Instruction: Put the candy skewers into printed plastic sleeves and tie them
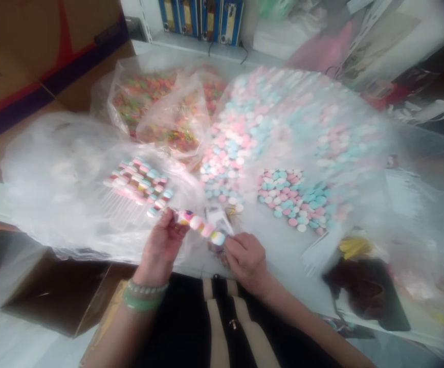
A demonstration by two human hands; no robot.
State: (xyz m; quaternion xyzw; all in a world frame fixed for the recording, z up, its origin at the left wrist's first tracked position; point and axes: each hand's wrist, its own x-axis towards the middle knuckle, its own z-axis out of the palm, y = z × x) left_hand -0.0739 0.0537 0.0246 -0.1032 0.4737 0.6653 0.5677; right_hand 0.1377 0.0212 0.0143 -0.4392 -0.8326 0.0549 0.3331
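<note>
A skewer of round pastel candies (202, 227), pink, white, blue and yellow, stretches between my two hands in front of my body. My left hand (165, 237) pinches its left end, where clear wrapping shows. The fingers of my right hand (247, 258) close on the other end, beside a blue-and-white piece. Just beyond my left hand, several finished candy skewers (139, 181) lie side by side on clear plastic. To the right is a loose pile of pink, white and blue candies (291, 197). A white card (219, 220) lies behind the held skewer.
A large clear bag of pastel candies (275, 112) fills the back of the table. Next to it stands a bag of orange, red and green pieces (149, 99). An open cardboard box (53, 291) sits low at left; a dark tray (371, 294) is at right.
</note>
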